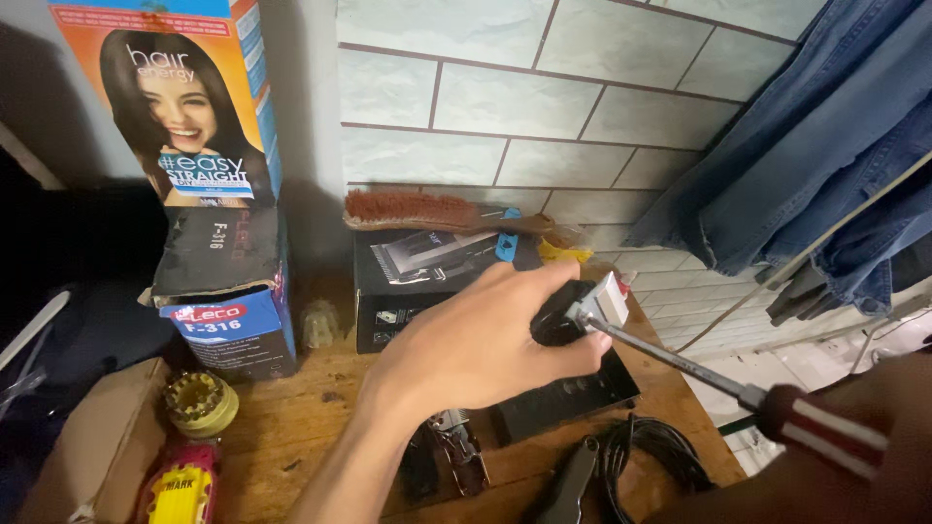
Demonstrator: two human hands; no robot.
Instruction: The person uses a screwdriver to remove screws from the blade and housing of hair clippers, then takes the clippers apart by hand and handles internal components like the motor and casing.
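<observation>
My left hand [485, 344] grips a small black device part [555, 320] with a white block [612, 296] on it, held above a wooden table [291, 427]. A screwdriver with a metal shaft [670, 359] and a red-and-white striped handle [825, 432] points its tip at that part. My right hand [893, 427] holds the handle at the lower right edge, mostly cut off. A black flat piece [568, 398] lies under my left hand.
Stacked cardboard boxes [223, 291] stand at the left, a black box [427, 281] with a wooden brush [427, 212] on it at the back. A black cable [660, 451], hair clipper parts [456, 451], a yellow toy [184, 485] lie near. Jeans [825, 165] hang at right.
</observation>
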